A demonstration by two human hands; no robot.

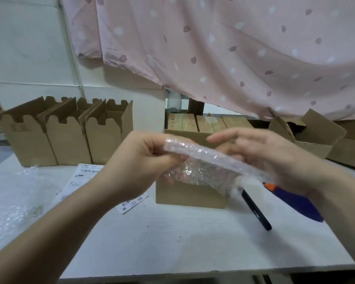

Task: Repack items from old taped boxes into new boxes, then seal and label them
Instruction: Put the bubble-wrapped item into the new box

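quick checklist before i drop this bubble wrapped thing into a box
1. Left hand grip on the bubble-wrapped item: ok, fingers curled round its end.
2. Right hand hold: cannot tell, blurred.
3. Wrap closed: not ok, a loose flap hangs underneath.
4. New boxes open: ok, three stand at the left, flaps up.
5. Box under the hands open: cannot tell, its top is hidden.
6. Labels within reach: ok, lying on the table by the left forearm.
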